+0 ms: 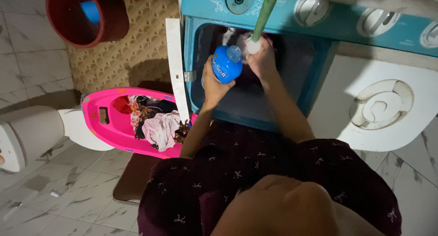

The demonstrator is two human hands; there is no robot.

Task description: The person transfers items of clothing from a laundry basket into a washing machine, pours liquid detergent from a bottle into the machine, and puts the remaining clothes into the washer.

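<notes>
The left hand (214, 83) is gripping a blue bottle (226, 65), fingers clamped round its body, holding it tilted over the near-left corner of the washing machine's open tub (292, 62). The right hand (263, 60) is pinching the white cap (252, 46) (just beside the bottle's mouth). A pink tub (107, 126) of clothes (157, 124) is sitting on the floor by the machine's left edge.

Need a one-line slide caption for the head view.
Left hand holds a blue plastic bottle, right hand its white cap, over the open teal washing machine tub.
</notes>
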